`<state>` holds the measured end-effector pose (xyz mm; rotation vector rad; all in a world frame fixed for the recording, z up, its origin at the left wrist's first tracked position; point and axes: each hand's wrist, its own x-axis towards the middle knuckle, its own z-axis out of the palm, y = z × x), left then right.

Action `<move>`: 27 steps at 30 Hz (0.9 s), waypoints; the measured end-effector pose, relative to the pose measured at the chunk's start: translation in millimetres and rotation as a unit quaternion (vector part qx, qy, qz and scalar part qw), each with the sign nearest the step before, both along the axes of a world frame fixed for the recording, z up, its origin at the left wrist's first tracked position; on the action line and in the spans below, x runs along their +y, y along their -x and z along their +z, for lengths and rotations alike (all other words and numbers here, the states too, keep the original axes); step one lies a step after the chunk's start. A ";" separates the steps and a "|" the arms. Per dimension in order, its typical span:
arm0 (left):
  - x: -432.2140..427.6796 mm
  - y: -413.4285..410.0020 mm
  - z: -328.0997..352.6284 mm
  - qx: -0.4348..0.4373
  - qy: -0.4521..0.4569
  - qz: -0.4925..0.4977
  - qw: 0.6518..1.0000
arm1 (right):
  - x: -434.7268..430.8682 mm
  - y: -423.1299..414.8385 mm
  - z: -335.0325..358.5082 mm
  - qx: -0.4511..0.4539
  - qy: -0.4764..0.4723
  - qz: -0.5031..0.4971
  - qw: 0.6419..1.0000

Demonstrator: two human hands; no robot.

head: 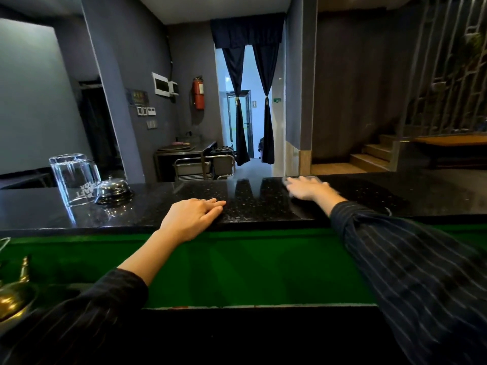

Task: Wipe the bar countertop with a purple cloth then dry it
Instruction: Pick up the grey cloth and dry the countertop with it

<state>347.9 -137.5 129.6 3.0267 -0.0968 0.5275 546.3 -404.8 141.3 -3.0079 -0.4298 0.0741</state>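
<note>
Wiping at the bar's far edge

The cloth (300,177) shows only as a pale blur under the right hand (307,189), at the countertop's (263,204) far edge. It is likely soft and light, best pressed flat. Its long axis cannot be told. The right fingers look spread; the left hand (193,217) rests flat, holding nothing.

Right hand (307,190): smeared by motion, finger edges blurred.
Cloth (303,178): only a pale blurred sliver seen beyond that hand.
Brass vessel (14,299): cut off by the left edge.
</note>
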 end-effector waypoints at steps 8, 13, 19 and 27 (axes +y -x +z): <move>5.4 -8.4 -3.6 -0.034 -0.034 -0.010 0.999 | 97.0 -45.3 4.2 0.014 0.024 0.000 1.000; 5.8 -7.2 -2.4 -0.032 -0.051 -0.011 0.998 | 213.8 -7.6 0.9 0.028 0.054 0.205 0.977; 5.5 -6.2 -8.0 -0.021 -0.037 -0.010 0.999 | 192.6 -33.1 -0.2 0.077 0.022 0.196 0.977; 4.3 -12.0 -6.8 -0.052 -0.052 -0.005 0.997 | 197.0 -42.7 5.8 0.045 0.023 0.071 0.996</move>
